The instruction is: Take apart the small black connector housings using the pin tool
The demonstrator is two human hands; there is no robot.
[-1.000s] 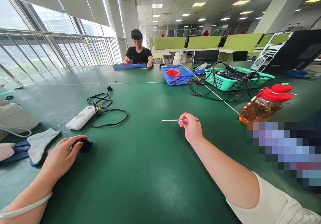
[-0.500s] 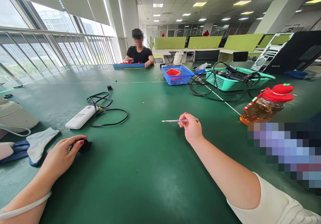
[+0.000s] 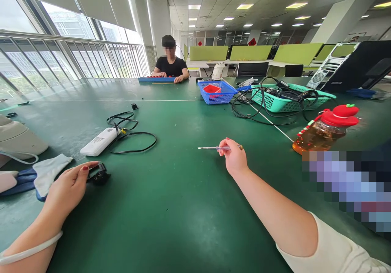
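Note:
On the left of the green table (image 3: 189, 208), my left hand (image 3: 69, 187) is closed at its fingertips on a small black plastic part (image 3: 102, 168). Other dark pieces lie close under and against that part, so I cannot tell how many there are. My right hand (image 3: 233, 155) is wrapped round the clear purplish handle of a slim screwdriver (image 3: 209, 148). Its metal shaft points left, held level over the middle of the table. A wide gap separates the two hands.
Beyond my left hand lie a white power bank (image 3: 99, 142) and a looped black cable (image 3: 134, 150). A blue basket (image 3: 218, 97), a teal basket (image 3: 275, 104) with cables and a red-capped bottle (image 3: 320, 134) stand right. A person (image 3: 171, 67) sits at the far end.
My left hand has drawn back slightly to the left, its fingers no longer draped over the black pieces, and one piece now stands up at the fingertips. My right hand keeps the screwdriver still.

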